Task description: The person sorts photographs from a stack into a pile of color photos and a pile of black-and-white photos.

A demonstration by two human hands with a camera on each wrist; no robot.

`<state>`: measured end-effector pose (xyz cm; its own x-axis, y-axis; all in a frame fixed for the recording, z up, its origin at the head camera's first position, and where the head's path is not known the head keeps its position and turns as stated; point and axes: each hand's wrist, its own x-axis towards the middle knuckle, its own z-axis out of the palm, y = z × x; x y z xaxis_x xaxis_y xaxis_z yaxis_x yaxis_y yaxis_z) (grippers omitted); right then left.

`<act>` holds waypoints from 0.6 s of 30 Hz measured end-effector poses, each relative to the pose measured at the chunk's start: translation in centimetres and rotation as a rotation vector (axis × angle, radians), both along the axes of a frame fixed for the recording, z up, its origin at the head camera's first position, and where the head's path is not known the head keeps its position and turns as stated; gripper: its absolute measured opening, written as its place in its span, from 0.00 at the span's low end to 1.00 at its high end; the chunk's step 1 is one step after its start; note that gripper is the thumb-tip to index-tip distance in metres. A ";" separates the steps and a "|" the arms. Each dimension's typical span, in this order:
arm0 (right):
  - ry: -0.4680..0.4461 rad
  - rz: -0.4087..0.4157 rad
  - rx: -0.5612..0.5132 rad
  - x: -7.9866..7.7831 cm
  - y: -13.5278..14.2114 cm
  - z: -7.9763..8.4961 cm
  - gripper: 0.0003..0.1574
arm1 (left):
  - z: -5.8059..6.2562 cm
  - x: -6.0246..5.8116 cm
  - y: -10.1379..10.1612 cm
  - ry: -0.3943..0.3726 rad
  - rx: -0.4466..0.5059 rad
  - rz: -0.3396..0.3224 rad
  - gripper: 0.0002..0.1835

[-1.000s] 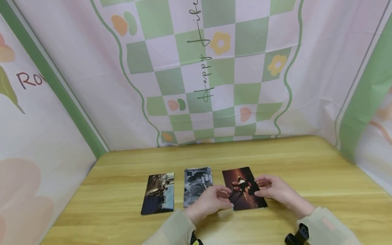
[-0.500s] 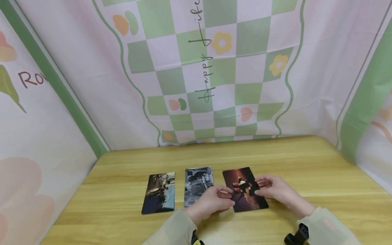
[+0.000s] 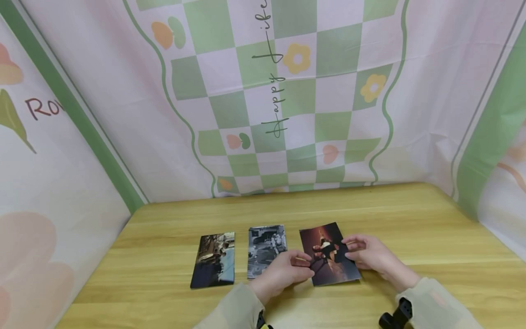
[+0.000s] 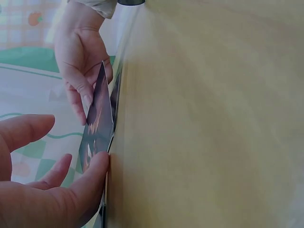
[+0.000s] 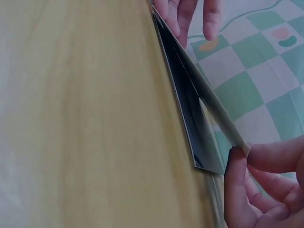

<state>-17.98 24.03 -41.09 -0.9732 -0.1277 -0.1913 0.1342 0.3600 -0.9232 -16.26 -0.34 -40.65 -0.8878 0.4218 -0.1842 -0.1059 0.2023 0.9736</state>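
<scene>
A dark reddish photo card (image 3: pixel 324 256) showing figures is tilted, its right side raised. My right hand (image 3: pixel 371 256) pinches that side between thumb and finger, plain in the right wrist view. Beneath it lies another card (image 5: pixel 183 95), dark on top, flat on the table. My left hand (image 3: pixel 283 269) is at the left edge of the raised card; in the left wrist view one digit (image 4: pixel 97 168) touches the edge and the other fingers stand apart from it. That hand partly covers a black-and-white photo card (image 3: pixel 263 246).
Farther left lies a stack of photo cards (image 3: pixel 213 260), a harbour-like scene on top. The wooden table (image 3: pixel 164 242) meets a checkered cloth backdrop (image 3: pixel 296 105) at the back, with printed cloth at both sides.
The right side of the reddish card has risen off the card below, with my right hand pinching it. My left hand has stayed nearly in place.
</scene>
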 end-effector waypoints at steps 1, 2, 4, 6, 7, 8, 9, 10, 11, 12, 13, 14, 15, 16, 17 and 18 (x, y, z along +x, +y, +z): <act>-0.006 0.003 -0.007 0.0 0.1 -0.1 0.29 | 0.0 0.0 0.0 -0.007 0.003 0.004 0.15; -0.013 0.001 -0.012 -0.1 0.2 -0.1 0.29 | 0.0 0.0 0.0 -0.014 0.007 0.008 0.16; -0.021 0.003 -0.028 -0.1 0.3 -0.2 0.29 | 0.0 0.0 0.0 -0.030 0.021 0.016 0.17; -0.025 0.007 -0.045 0.0 0.3 -0.4 0.29 | -0.1 0.0 0.1 -0.048 0.036 0.031 0.18; -0.027 0.007 -0.054 0.0 0.4 -0.4 0.29 | -0.1 -0.1 0.1 -0.056 0.044 0.038 0.18; -0.029 0.007 -0.059 0.1 0.4 -0.5 0.29 | -0.2 -0.1 0.1 -0.067 0.055 0.047 0.19; -0.028 0.010 -0.062 0.1 0.4 -0.5 0.29 | -0.2 -0.1 0.2 -0.077 0.063 0.055 0.19; -0.028 0.011 -0.064 0.1 0.4 -0.5 0.29 | -0.3 -0.1 0.2 -0.085 0.069 0.062 0.19; -0.030 0.008 -0.064 0.1 0.4 -0.5 0.29 | -0.3 -0.2 0.2 -0.090 0.069 0.069 0.19; -0.032 0.006 -0.064 0.1 0.4 -0.5 0.29 | -0.4 -0.2 0.3 -0.092 0.070 0.074 0.20; -0.034 0.005 -0.061 0.1 0.4 -0.5 0.29 | -0.4 -0.2 0.3 -0.096 0.076 0.078 0.20; -0.036 0.007 -0.056 0.1 0.4 -0.4 0.29 | -0.5 -0.3 0.4 -0.100 0.088 0.085 0.20; -0.038 0.008 -0.055 0.1 0.3 -0.4 0.29 | -0.5 -0.3 0.4 -0.100 0.098 0.090 0.20; -0.040 0.011 -0.051 0.2 0.3 -0.3 0.29 | -0.5 -0.4 0.5 -0.098 0.107 0.093 0.20; -0.042 0.015 -0.049 0.2 0.3 -0.2 0.29 | -0.6 -0.4 0.5 -0.093 0.114 0.096 0.20; -0.043 0.022 -0.048 0.2 0.2 -0.2 0.30 | -0.6 -0.4 0.6 -0.093 0.129 0.102 0.20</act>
